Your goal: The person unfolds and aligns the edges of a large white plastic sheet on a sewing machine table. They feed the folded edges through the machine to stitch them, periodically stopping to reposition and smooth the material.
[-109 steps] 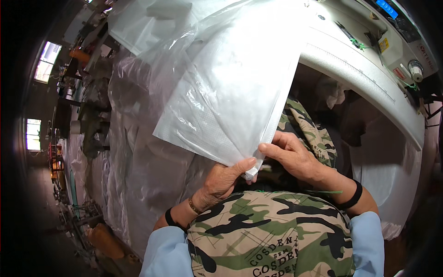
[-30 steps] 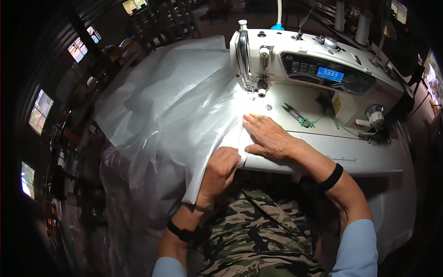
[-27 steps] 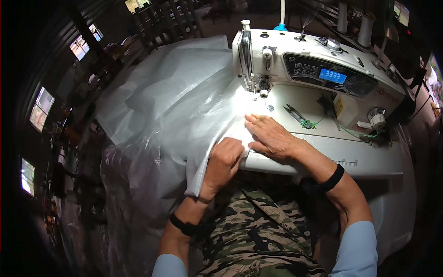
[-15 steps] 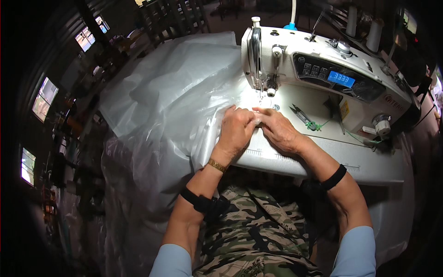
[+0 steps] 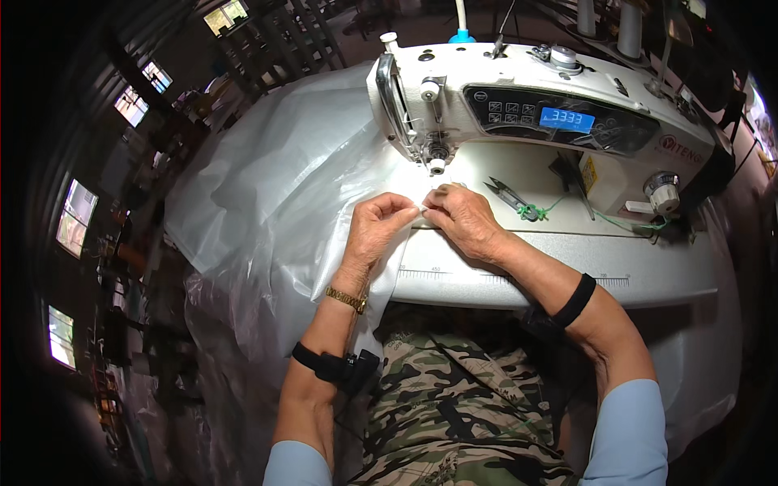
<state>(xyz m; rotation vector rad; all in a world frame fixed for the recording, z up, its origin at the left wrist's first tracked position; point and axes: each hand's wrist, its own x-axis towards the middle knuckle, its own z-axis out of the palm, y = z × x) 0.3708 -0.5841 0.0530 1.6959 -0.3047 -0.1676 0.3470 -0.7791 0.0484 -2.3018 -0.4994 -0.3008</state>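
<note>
A large translucent whitish plastic sheet (image 5: 275, 170) spreads from under the sewing machine's needle area out to the left and hangs over the table's front edge. My left hand (image 5: 374, 231) pinches the sheet's edge between thumb and fingers, just in front of the needle. Close beside it, my right hand (image 5: 468, 223) is closed, thumb and fingertips pressed together at the same edge. The fingertips of both hands nearly meet. Glare from the lamp hides detail near the presser foot. The white sewing machine (image 5: 454, 81) stands just beyond my hands.
Small thread snips (image 5: 507, 194) with green thread tied on lie right of my right hand. A lit control panel (image 5: 559, 120) fronts the machine arm, with a handwheel (image 5: 663, 193) at its right. Thread cones (image 5: 630, 32) stand behind. A ruler scale (image 5: 519, 279) runs along the table's front.
My view has shifted, so the machine sits further left. My hands have drawn slightly back from the needle, and the left has turned to a fingertip pinch facing the right.
</note>
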